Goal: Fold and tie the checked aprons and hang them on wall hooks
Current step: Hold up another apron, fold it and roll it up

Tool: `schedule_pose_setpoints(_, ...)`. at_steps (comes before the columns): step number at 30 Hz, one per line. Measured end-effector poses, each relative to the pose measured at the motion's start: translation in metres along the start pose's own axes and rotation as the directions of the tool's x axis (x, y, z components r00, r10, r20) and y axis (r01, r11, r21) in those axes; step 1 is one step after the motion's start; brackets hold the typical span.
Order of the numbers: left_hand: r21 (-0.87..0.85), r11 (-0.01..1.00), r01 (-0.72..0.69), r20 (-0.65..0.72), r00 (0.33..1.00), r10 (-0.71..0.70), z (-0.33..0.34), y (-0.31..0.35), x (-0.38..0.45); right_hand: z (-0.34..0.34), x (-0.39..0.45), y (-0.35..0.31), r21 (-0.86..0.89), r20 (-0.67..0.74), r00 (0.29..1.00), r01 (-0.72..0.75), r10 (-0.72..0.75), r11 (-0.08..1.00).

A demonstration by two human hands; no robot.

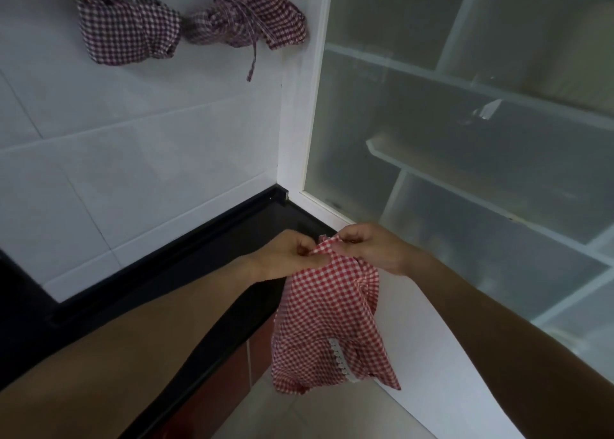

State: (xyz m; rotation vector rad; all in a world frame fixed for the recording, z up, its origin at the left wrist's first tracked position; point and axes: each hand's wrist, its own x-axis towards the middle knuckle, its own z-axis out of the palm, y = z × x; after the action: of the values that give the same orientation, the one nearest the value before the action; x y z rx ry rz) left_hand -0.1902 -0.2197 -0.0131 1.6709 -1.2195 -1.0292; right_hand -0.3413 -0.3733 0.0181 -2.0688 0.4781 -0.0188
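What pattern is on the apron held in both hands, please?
Red-and-white check cotton apron, clearest in the head view.

The red-checked apron (327, 325) is thin woven cloth, matt, edged with a strip of white lace trim (340, 359). The 2 hanging aprons (128, 31) look like the same matt cloth. The wall tiles (133, 146) are white, smooth and glossy; the cabinet door (465, 139) is frosted glass.

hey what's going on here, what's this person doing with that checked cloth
A person is holding a red-and-white checked apron up in front of them, pinching its top edge with the left hand and the right hand close together while the rest hangs loose. It is not yet folded or tied. On the tiled wall above, two bundled aprons already hang: one on the left, one on the right with a tie dangling.
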Motion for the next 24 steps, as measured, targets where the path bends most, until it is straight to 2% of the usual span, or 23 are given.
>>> schedule_pose_setpoints(3,0.173,0.983,0.066,0.137,0.986,-0.091,-0.004,0.005,-0.001,-0.003,-0.004,0.004,-0.046,-0.064,0.998,0.012,-0.015,0.999)
schedule_pose_setpoints(8,0.331,0.932,0.145,0.346,0.901,-0.263,-0.011,0.004,-0.008,-0.018,-0.002,0.011,-0.187,-0.129,0.990,0.032,-0.057,0.982)
schedule_pose_setpoints(13,0.395,0.897,0.200,0.385,0.850,-0.360,-0.009,-0.015,-0.012,-0.029,0.007,0.035,-0.255,-0.228,0.969,0.037,-0.097,0.966)
schedule_pose_setpoints(18,0.477,0.841,0.256,0.297,0.854,-0.428,-0.009,-0.025,-0.012,-0.028,0.017,0.060,-0.253,-0.248,0.966,0.007,-0.071,0.967)
schedule_pose_setpoints(20,0.448,0.838,0.311,0.261,0.851,-0.456,-0.009,-0.029,-0.014,-0.029,0.020,0.068,-0.231,-0.272,0.960,-0.006,-0.059,0.973)
schedule_pose_setpoints(24,0.183,0.869,0.460,0.248,0.833,-0.494,-0.015,-0.039,-0.023,-0.036,0.021,0.081,-0.136,-0.307,0.951,-0.005,-0.037,0.991)
